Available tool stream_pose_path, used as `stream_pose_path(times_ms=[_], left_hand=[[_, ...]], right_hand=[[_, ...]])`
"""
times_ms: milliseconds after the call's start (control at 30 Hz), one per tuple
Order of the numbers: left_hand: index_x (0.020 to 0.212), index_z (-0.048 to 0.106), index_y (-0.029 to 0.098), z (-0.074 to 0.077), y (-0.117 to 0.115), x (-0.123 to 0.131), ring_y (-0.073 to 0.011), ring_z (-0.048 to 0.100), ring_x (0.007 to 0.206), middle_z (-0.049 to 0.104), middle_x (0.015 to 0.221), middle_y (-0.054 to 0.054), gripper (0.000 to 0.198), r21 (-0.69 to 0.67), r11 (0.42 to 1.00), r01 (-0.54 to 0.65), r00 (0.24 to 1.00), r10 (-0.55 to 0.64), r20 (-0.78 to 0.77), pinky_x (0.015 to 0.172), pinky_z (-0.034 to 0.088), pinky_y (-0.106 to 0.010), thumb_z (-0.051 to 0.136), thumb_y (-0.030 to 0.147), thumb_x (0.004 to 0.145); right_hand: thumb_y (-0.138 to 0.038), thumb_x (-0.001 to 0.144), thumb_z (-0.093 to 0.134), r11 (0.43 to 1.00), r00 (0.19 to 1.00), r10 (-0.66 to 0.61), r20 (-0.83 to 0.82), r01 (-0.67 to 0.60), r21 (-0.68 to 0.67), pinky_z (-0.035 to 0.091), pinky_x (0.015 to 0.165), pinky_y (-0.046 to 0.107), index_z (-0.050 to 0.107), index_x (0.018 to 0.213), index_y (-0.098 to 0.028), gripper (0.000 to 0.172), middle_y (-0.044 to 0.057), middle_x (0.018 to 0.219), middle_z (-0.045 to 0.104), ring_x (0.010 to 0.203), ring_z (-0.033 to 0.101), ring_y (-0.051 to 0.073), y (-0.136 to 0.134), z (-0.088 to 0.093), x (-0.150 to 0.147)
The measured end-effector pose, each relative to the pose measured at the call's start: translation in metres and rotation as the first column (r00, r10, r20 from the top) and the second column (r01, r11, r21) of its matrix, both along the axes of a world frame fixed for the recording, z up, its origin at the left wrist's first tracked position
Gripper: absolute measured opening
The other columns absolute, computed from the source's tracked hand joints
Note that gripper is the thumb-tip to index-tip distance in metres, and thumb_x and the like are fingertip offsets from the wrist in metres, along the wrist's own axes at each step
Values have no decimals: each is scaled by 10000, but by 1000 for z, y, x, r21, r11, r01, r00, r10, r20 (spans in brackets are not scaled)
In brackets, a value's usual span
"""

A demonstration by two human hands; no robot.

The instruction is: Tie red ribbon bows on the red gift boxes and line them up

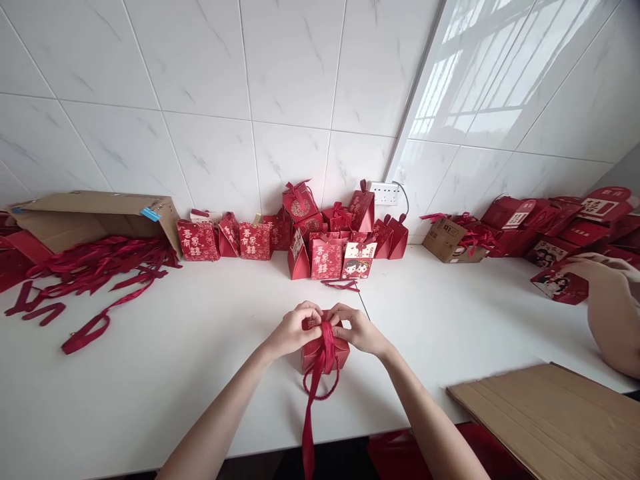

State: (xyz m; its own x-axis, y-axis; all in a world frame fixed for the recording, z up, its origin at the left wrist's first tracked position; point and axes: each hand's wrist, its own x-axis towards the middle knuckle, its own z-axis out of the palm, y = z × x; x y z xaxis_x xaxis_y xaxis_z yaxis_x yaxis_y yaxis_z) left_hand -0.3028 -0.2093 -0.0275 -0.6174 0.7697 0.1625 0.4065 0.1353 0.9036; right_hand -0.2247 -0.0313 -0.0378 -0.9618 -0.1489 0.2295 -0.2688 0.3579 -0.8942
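A small red gift box (320, 353) stands on the white table (190, 360) in front of me. Both hands rest on its top. My left hand (293, 329) has its fingers curled over the box's left top edge. My right hand (356, 328) pinches at the top right. A red ribbon (316, 387) runs from between my fingers over the box front and hangs down past the table edge. A red cord loop dangles on the box front.
Several finished red boxes (327, 257) are heaped against the tiled wall. Loose red ribbons (90, 273) and an open cardboard carton (95, 217) lie at left. More red boxes (565, 230) and another person's hand (613, 313) are at right. Flat cardboard (555, 420) lies at lower right.
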Motion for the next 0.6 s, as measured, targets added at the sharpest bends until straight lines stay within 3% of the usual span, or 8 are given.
stream_pose_path(times_ms=[100, 200, 367, 467, 600], left_hand=[[684, 494, 197, 0, 2, 5, -185, 557, 865, 569, 859, -27, 103, 61, 995, -80, 997, 79, 21, 861, 437, -339, 561, 261, 729], [680, 465, 202, -4, 5, 10, -152, 523, 733, 534, 721, 13, 123, 115, 986, -121, 990, 111, 85, 761, 443, -303, 563, 261, 727], [736, 439, 199, -9, 5, 13, -112, 483, 595, 481, 639, 42, 157, 221, 968, -119, 957, 52, 285, 608, 421, -255, 552, 306, 753], [744, 452, 192, -3, 1, 10, -105, 462, 576, 464, 617, 39, 197, 308, 942, -133, 923, 5, 384, 583, 401, -248, 604, 310, 702], [711, 417, 205, 16, -14, -4, -105, 436, 595, 445, 652, 28, 265, 444, 858, -259, 883, 24, 469, 591, 388, -252, 624, 357, 644]], right_hand=[[-388, 828, 602, 1000, 1000, 15, -1, -15, -27, 444, 717, 310, 609, 739, -180, 226, 42, 866, 546, 743, 511, 147, -1, -1, -2], [-374, 799, 634, 999, 999, 13, -30, -12, 47, 423, 652, 284, 554, 665, -175, 252, 21, 814, 507, 685, 466, 128, -4, -2, -4], [-361, 778, 653, 995, 999, -23, -45, 27, 94, 399, 590, 270, 494, 606, -176, 299, 6, 764, 476, 616, 428, 108, -9, -2, -5], [-367, 793, 635, 994, 997, -28, -71, 35, 99, 409, 610, 279, 506, 623, -176, 287, 15, 781, 489, 640, 446, 117, -10, -4, -5], [-394, 789, 638, 994, 998, -15, -64, 22, 109, 397, 585, 272, 502, 614, -174, 312, 19, 781, 475, 638, 429, 118, -9, -4, -3]])
